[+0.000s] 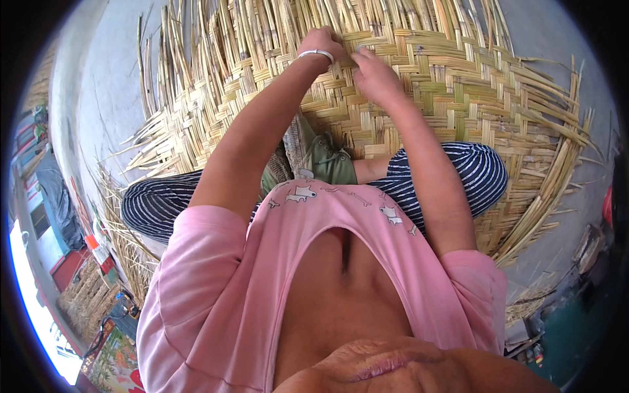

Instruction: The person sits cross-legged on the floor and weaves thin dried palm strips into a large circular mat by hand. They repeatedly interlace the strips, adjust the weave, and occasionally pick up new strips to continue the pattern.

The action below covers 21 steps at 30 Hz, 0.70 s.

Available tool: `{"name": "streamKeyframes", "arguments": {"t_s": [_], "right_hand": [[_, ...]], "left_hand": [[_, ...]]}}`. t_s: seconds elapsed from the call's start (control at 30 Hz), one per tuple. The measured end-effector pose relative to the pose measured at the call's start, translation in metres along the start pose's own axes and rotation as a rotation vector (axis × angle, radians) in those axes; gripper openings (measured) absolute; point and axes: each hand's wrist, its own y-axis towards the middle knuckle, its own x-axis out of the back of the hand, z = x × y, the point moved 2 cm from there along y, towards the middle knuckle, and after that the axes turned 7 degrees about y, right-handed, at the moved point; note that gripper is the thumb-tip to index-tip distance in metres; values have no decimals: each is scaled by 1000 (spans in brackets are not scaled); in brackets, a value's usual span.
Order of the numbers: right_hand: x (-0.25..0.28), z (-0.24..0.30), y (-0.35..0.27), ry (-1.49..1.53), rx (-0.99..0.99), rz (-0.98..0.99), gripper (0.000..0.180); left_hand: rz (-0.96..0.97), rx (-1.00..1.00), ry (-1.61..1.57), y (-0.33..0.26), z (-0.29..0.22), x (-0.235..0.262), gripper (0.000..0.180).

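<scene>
A large mat of flat, straw-coloured reed strips lies before me, woven in a zigzag pattern with a few greener strips. My left hand, a pale bangle at its wrist, is closed at the far part of the weave, where loose reed strips stick out away from me. Its fingertips are partly hidden, but they seem to grip a strip. Just to its right, my right hand is closed low over the woven part, thumb and fingers pinched together at a strip. A small gap separates the two hands.
My crossed legs in striped trousers and a green shoe rest on the mat's near part. Uneven strip ends jut out at the right edge. Grey floor surrounds the mat. Straw and a floral cloth lie at left.
</scene>
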Motion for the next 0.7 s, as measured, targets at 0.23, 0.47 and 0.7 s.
{"name": "streamKeyframes", "arguments": {"t_s": [0.23,0.47,0.7], "right_hand": [[-1,22,-5,-175,38,118,41],[4,32,-4,-182,-24,231,42],[4,36,0,-140,-59,248,45]], "left_hand": [[-303,-165,-63,68,1,-4,33],[-190,8,121,139,-36,12,34],[64,-238,384,181,-23,12,26]]}}
